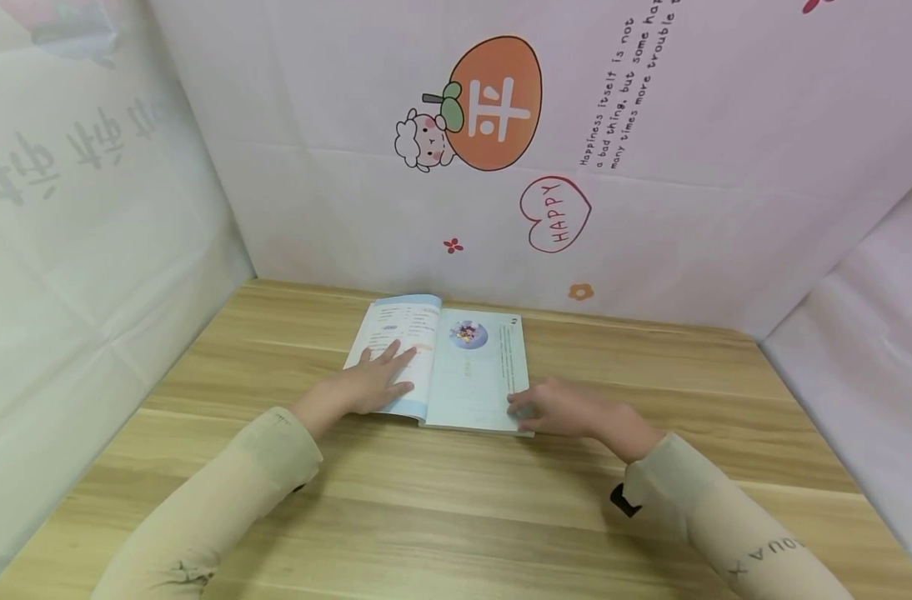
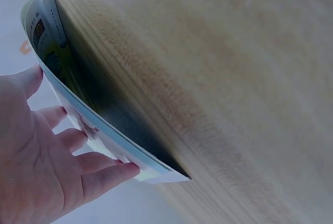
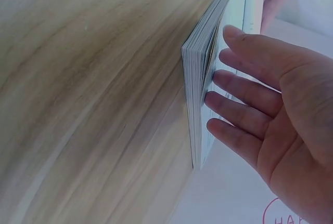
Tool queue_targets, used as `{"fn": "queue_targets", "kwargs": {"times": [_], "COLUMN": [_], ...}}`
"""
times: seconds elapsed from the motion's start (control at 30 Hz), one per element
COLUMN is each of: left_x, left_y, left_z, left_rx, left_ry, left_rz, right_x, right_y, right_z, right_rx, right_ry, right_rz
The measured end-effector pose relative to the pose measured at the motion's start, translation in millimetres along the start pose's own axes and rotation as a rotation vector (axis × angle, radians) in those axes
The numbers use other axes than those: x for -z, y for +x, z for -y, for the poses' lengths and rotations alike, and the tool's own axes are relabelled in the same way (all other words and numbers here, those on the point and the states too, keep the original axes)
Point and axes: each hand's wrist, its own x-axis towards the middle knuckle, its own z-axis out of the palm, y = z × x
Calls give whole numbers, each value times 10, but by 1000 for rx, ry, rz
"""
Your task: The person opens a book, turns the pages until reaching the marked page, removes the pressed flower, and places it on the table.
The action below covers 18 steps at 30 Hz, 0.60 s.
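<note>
An open book lies on the wooden table, its left leaf raised slightly off the tabletop in the left wrist view. My left hand rests on that left page with the fingers spread and straight. At the lower right corner of the right page is my right hand, its fingertips at the page edge. In the right wrist view the right fingers are loosely bent beside the thick page block, with nothing gripped. A round picture and small print show on the right page.
The wooden table reaches back to a white printed cloth hung just behind the book. More white cloth stands along the left side, and another cloth panel along the right.
</note>
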Motion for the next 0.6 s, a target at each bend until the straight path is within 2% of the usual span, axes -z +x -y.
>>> {"fn": "queue_targets", "kwargs": {"times": [0.23, 0.6], "left_x": [-10, -15], "left_y": [11, 13], "left_z": [11, 10], "left_rx": [-17, -9], "left_ry": [6, 3], "left_rz": [1, 3], "right_x": [-2, -4], "right_y": [-8, -22], "right_z": [-9, -40], "right_rx": [-32, 2], "right_ry": [6, 17], "right_rz": [22, 26]}}
